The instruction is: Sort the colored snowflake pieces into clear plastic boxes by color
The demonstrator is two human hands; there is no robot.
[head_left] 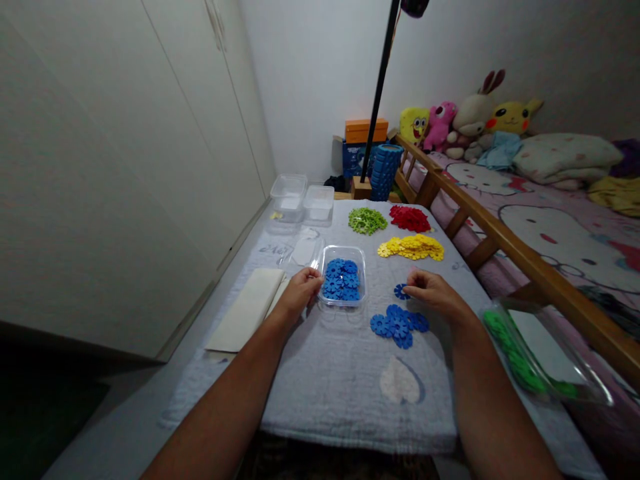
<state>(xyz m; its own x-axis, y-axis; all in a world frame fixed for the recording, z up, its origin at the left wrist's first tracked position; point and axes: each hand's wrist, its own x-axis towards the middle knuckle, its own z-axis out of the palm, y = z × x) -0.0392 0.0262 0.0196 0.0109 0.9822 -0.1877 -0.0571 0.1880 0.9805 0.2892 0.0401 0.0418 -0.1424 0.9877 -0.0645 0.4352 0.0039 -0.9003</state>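
Note:
My left hand (304, 289) grips the left rim of a clear plastic box (363, 280), its fingers closed on the edge. Inside the box lie several blue flower-shaped plastic discs (342, 280). To the right, my right hand (427, 292) pinches a single blue disc (401, 291) between thumb and fingers, just above the cloth. Below that hand a loose pile of blue discs (399, 323) rests on the cloth.
Piles of yellow (411, 247), red (409, 218) and light green (367, 221) pieces lie farther back. Clear containers (289, 193) stand at the back left, a cream folder (247, 310) lies left, and a box of green pieces (520, 353) sits beside the bed rail (493, 243).

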